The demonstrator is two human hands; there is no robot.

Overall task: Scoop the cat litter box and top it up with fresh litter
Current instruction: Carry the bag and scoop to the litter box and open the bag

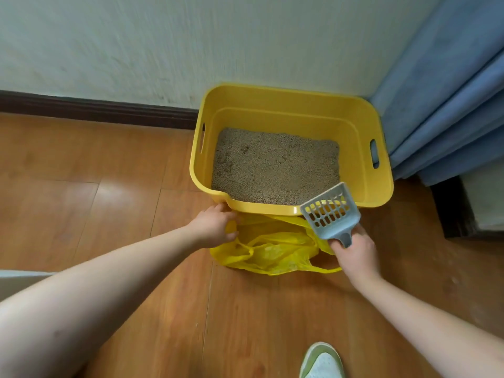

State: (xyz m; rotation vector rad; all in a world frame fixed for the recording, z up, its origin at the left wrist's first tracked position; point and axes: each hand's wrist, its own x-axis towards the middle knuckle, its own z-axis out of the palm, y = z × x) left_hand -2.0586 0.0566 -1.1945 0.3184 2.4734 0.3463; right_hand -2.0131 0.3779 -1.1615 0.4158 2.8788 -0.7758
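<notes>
The yellow litter box (291, 148), part-filled with litter (275, 167), is set on the floor (109, 186) against the wall. The slotted scoop (330, 211) is gripped by its handle in the right hand (354, 255). The yellow bag (272, 249) is pinched at its edge by the left hand (215, 227).

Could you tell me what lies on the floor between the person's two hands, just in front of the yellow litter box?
In the head view, a crumpled yellow plastic bag lies between the left hand and right hand; the left hand grips its edge.
</notes>
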